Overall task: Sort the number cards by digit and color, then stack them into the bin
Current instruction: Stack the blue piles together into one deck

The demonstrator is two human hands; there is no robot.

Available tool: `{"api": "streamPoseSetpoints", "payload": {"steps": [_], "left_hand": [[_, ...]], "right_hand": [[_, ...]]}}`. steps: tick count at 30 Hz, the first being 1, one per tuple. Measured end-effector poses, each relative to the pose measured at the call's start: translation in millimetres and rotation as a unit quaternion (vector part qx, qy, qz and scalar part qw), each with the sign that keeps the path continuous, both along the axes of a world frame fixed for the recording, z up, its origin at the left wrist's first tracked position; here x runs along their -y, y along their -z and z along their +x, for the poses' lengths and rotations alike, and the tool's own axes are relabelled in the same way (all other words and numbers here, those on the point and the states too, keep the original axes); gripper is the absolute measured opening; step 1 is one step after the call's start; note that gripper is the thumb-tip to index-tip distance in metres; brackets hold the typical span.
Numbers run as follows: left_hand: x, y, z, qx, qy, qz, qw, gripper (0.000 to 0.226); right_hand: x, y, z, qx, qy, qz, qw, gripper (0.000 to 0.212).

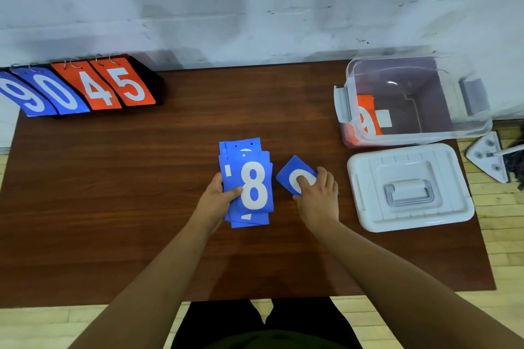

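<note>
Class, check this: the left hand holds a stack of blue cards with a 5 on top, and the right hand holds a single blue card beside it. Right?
No. The head view shows an 8, not a 5, on top of the stack of blue cards in the left hand. The right hand does hold a single blue card beside it.

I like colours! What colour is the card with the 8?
The 8 card is blue with a white digit; head view.

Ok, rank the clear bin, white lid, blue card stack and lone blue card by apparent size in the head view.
1. The clear bin and the white lid: too alike to rank.
2. The blue card stack.
3. The lone blue card, partly under the right hand.
</note>
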State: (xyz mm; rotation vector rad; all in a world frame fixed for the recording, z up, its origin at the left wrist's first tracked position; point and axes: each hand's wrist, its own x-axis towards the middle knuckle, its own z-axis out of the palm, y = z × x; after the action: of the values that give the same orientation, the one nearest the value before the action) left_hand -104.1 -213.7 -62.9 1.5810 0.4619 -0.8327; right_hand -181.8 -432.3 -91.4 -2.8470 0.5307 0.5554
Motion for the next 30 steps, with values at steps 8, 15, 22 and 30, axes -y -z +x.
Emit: {"api": "streamPoseSetpoints", "payload": {"steps": [8,15,22,30], "left_hand": [[-9.1,4.0,3.8,-0.007,-0.015,0.03,0.999,0.04],[0.9,3.8,10.4,0.022,-0.054,0.072,0.996,0.04],[32.9,-9.7,12.8,-0.01,0.012,-0.057,0.998,0.035],[60.5,-21.4,-0.1,-0.023,0.033,-0.113,0.993,0.028]], "right_hand": [[17.7,-3.7,33.5,-0.061,0.13,0.069,0.987,0.067],[38.2,-34.1,35.2,0.081,0.45,0.511,0.728,0.014],[33.0,-45.3,30.1,0.1,0.411,0.507,0.751,0.022],[11.2,-53.3,33.5,0.039,0.301,0.549,0.779,0.028]]}}
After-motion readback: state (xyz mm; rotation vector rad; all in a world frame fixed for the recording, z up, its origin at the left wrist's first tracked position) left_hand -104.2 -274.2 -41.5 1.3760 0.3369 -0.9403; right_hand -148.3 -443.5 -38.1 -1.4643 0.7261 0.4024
